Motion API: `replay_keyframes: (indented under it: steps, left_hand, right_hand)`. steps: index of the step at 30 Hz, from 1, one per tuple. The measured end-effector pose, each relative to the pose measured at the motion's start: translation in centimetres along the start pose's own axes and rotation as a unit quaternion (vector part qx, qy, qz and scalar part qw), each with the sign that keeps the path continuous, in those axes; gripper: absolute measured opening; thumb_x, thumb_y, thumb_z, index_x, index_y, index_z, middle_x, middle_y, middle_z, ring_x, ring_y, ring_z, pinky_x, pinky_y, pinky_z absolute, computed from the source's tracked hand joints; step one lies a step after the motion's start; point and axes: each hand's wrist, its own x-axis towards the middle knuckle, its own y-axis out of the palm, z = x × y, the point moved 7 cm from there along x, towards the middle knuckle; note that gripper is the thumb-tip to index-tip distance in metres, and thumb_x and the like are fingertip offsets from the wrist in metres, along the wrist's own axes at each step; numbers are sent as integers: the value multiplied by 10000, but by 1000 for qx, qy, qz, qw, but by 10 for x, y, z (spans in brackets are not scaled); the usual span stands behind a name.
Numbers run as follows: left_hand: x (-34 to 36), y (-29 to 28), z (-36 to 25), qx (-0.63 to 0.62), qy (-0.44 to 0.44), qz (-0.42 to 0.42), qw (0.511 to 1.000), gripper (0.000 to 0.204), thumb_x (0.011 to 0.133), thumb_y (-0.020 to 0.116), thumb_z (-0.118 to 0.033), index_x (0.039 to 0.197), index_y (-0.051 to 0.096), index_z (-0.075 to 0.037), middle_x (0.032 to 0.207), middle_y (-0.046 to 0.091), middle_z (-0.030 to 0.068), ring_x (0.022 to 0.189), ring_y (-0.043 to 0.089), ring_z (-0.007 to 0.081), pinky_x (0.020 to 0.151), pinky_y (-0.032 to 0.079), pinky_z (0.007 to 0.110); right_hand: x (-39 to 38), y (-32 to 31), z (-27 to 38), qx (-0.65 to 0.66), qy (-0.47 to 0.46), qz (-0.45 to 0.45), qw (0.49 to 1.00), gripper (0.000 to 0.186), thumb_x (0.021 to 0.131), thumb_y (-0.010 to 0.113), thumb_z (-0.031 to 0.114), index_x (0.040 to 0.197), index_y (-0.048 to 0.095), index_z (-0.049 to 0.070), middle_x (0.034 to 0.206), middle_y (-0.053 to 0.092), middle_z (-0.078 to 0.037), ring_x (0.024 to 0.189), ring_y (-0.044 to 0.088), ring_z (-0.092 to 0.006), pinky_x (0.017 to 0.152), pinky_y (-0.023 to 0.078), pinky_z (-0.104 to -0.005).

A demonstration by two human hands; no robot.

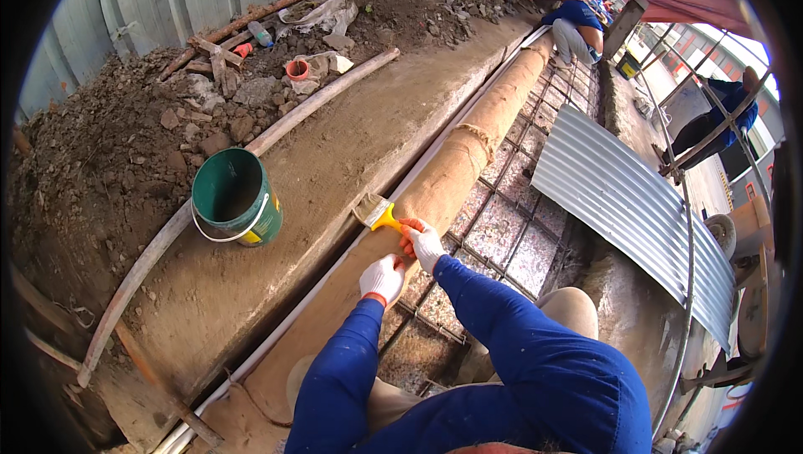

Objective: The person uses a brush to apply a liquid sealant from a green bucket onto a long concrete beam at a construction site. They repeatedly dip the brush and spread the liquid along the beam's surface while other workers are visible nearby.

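Yellow-handled brush (pixel 375 212) sits gripped in the right hand (pixel 421 242), fingers closed on its handle, bristles at the brown-wrapped pipe (pixel 452 171); left hand (pixel 383 278) presses the wrapping, fingers curled. Coating appears underway; next stroke needs steady contact.

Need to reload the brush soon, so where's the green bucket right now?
In the head view the green bucket stands left of the hands, on the concrete ledge, beside the dirt pile and left of the brush.

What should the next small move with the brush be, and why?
Probably draw the brush back along the wrapped pipe toward the body. The right hand holds its yellow handle with the bristles at the pipe's edge, the left hand rests on the wrap, and the green bucket stands apart.
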Motion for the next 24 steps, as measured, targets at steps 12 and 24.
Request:
replay_keyframes:
  steps: [12,24]
  left_hand:
    - [-19,4,-10,-55,93,179,978,587,942,675,-433,1399,670,-64,1397,671,218,1300,636,376,1115,484,452]
    - [-21,-31,-25,-79,147,151,974,538,989,668,-400,1392,653,-44,1369,668,213,1281,636,382,1096,494,466]
  right_hand:
    - [3,4,-7,-54,17,-24,998,333,1078,607,244,1388,679,148,768,666,-6,568,549,-85,526,457,-256]
    - [3,7,-4,-81,12,-48,996,334,1077,602,262,1385,683,162,786,663,5,573,532,-77,532,454,-259]
